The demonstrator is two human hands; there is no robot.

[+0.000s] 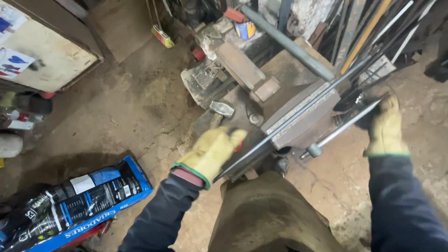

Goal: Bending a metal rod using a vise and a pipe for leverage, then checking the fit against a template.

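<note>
Blue-and-black flat package (79, 205) on the floor at 8 o'clock, white label patch on its face; pale board (46, 51) at 10 o'clock with blue-and-red stickers; yellow-and-blue tin (245, 29) at 12 o'clock, contents not visible; bench vise (301, 116) centre frame, long steel rod (298, 114) lying across its jaws, running from 6 toward 1 o'clock; left hand (212, 151), yellow glove, clenched around the rod's near end, at 7 o'clock from the vise; right hand (385, 126), yellow glove, wrapped on the vise handle bar (345, 125) at 3 o'clock; hammer head (221, 108) on the bench just above the left hand.
</note>
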